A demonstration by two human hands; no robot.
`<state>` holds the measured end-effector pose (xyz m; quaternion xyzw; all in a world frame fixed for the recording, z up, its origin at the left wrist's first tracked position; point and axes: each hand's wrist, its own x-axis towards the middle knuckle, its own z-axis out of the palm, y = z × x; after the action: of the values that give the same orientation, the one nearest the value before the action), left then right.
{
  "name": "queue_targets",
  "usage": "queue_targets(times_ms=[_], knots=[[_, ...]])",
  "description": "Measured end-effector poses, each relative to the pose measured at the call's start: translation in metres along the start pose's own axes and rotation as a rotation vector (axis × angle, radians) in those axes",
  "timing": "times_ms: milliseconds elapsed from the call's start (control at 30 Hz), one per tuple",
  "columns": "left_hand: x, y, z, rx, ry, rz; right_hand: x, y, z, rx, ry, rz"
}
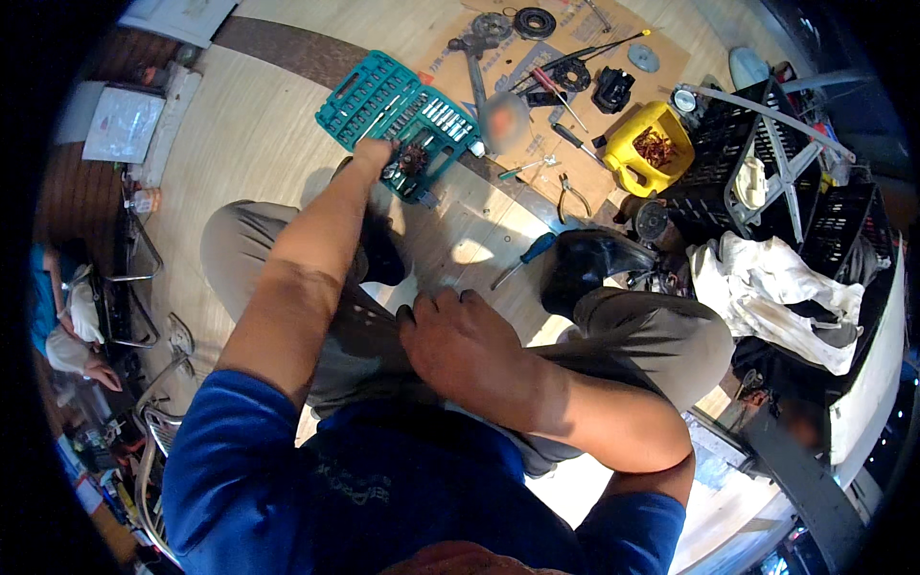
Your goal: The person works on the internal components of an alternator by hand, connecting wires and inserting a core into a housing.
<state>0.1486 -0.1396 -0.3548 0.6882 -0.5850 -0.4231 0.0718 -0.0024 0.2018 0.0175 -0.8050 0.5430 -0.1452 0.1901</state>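
My left hand reaches to the teal socket case, which lies open with rows of silver sockets. Its fingers are curled beside a dark, reddish-brown round part over the case; what exactly they grip is unclear. My right hand is low over my lap, against my grey trousers, fingers curled and their contents hidden. A blue-handled screwdriver lies on the floor between my feet.
Cardboard holds several tools and dark parts, pliers and a cut yellow jug. At right are black crates and white cloth. Another person's hand shows at far left, near metal chair legs.
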Motion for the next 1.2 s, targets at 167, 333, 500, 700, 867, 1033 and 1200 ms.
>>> queue_targets(times_ms=[167,333,500,700,867,1033,1200], knots=[[-0.063,0.048,0.064,0.333,0.065,0.141,0.000,0.025,-0.003,-0.038,-0.001,0.147],[-0.068,0.048,0.070,0.404,0.094,-0.012,0.003,0.032,-0.018,-0.043,-0.091,0.183],[-0.064,0.056,0.083,0.512,0.110,-0.026,0.002,0.040,-0.023,-0.031,-0.109,0.209],[-0.084,0.084,0.055,0.459,0.179,0.331,0.004,0.050,-0.030,-0.051,-0.030,0.226],[-0.124,0.157,-0.016,0.372,0.231,0.813,0.008,0.062,-0.054,-0.118,0.013,0.253],[-0.201,0.211,-0.087,0.411,0.208,1.077,0.018,0.086,-0.072,-0.213,0.248,0.279],[-0.277,0.234,-0.124,0.403,0.165,1.294,0.033,0.100,-0.081,-0.232,0.691,0.186]])
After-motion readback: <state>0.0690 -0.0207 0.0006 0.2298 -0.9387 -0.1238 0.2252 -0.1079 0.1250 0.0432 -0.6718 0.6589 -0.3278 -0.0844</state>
